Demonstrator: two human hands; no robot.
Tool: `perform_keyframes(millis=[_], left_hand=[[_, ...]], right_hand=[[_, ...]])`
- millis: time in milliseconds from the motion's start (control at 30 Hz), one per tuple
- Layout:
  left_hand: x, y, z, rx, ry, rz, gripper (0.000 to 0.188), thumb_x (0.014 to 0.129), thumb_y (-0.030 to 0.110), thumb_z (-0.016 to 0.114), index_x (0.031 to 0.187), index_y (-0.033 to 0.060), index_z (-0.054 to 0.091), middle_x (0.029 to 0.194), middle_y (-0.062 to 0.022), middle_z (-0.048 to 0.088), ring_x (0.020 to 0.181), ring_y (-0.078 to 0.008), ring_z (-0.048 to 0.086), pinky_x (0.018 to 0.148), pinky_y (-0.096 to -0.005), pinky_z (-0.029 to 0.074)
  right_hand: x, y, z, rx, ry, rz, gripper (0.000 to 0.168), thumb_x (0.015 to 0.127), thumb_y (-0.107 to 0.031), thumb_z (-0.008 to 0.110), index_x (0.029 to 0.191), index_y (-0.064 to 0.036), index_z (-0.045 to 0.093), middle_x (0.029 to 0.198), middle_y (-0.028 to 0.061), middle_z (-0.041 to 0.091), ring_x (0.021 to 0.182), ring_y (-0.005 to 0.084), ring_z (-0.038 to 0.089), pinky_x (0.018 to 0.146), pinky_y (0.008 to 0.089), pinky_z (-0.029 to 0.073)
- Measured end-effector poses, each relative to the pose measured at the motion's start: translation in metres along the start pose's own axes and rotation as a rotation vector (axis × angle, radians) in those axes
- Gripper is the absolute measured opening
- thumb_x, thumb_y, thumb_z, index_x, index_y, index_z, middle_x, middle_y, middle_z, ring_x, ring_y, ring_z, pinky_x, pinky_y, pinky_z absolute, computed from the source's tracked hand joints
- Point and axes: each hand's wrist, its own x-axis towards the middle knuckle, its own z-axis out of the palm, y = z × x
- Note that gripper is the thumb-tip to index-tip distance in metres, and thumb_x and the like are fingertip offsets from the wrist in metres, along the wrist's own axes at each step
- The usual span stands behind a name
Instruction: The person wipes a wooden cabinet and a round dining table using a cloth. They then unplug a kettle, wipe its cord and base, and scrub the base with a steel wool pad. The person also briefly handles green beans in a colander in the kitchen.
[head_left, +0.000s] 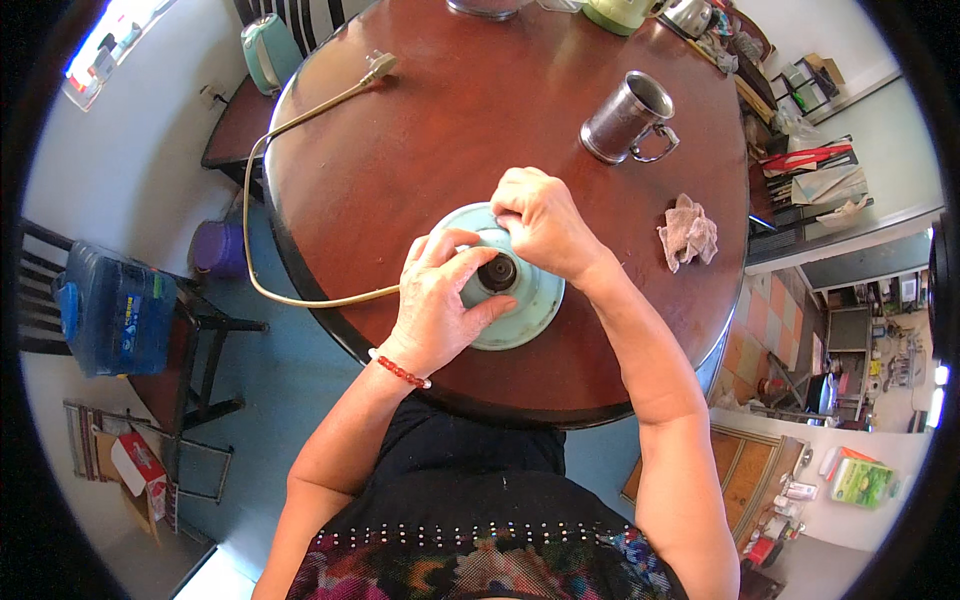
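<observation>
On the table lies a round pale-green electric kettle base (534, 319) with a black central connector (497, 273). My left hand (444, 289) has its thumb and fingers spread around the raised middle of the base, touching it. With curled fingers, my right hand (541, 221) rests at the far side of the base, its thumb low against the surface. Whether anything small is pinched inside those fingers is hidden. From the base's left side a beige power cord (330, 303) runs over the table edge and back up to its plug (381, 64).
The round dark-red wooden table (450, 135) also carries a metal mug (628, 116) and a crumpled cloth (687, 232). A green vessel (616, 13) and a metal kettle (686, 15) stand farther back. Chairs at left hold a mint kettle (271, 54) and a blue water container (116, 307).
</observation>
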Motion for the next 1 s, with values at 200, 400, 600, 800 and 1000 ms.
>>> perform_keyframes(millis=[200,400,600,800,1000], left_hand=[[-0.004,-0.005,-0.003,-0.008,0.036,-0.03,0.046,0.053,0.019,0.085,0.094,0.0069,0.067,0.101,-0.0097,0.061,0.096,-0.0302,0.056,0.085,-0.0397,0.044],[-0.003,-0.004,-0.002,-0.053,0.037,-0.031,0.045,0.053,0.019,0.085,0.092,0.0066,0.067,0.097,-0.01,0.059,0.093,-0.0299,0.055,0.083,-0.0393,0.045],[-0.003,-0.006,-0.004,-0.08,0.041,-0.021,0.044,0.054,0.022,0.085,0.091,0.0062,0.066,0.092,-0.0101,0.057,0.09,-0.0297,0.054,0.08,-0.0388,0.044],[-0.009,-0.011,-0.006,-0.085,0.018,-0.036,0.044,0.054,0.018,0.084,0.091,0.0061,0.065,0.094,-0.0098,0.056,0.092,-0.0302,0.053,0.082,-0.0395,0.044],[-0.004,-0.009,-0.001,-0.123,0.05,0.016,0.044,0.055,0.023,0.085,0.092,0.0066,0.067,0.093,-0.0091,0.059,0.091,-0.0299,0.055,0.082,-0.0401,0.045]], right_hand=[[-0.047,-0.011,-0.03,-0.011,-0.091,0.028,0.006,0.066,0.0,0.06,0.067,-0.002,0.055,0.073,0.0125,0.055,0.074,0.033,0.053,0.066,0.0414,0.044],[-0.021,-0.006,-0.016,-0.059,-0.098,-0.025,0.005,0.065,0.0,0.06,0.066,-0.002,0.056,0.073,0.013,0.055,0.074,0.0333,0.053,0.066,0.041,0.044],[0.03,-0.003,-0.002,0.197,-0.399,-0.213,0.01,0.065,0.004,0.06,0.073,-0.002,0.06,0.076,0.0114,0.058,0.075,0.0302,0.055,0.065,0.0368,0.045],[0.012,0.01,-0.024,0.207,-0.401,-0.091,0.011,0.064,0.005,0.062,0.072,-0.002,0.061,0.079,0.0105,0.059,0.079,0.0284,0.056,0.068,0.0367,0.046],[0.035,-0.001,-0.005,0.209,-0.465,-0.223,0.01,0.065,0.003,0.063,0.073,-0.003,0.06,0.079,0.0084,0.057,0.08,0.028,0.055,0.069,0.0363,0.045]])
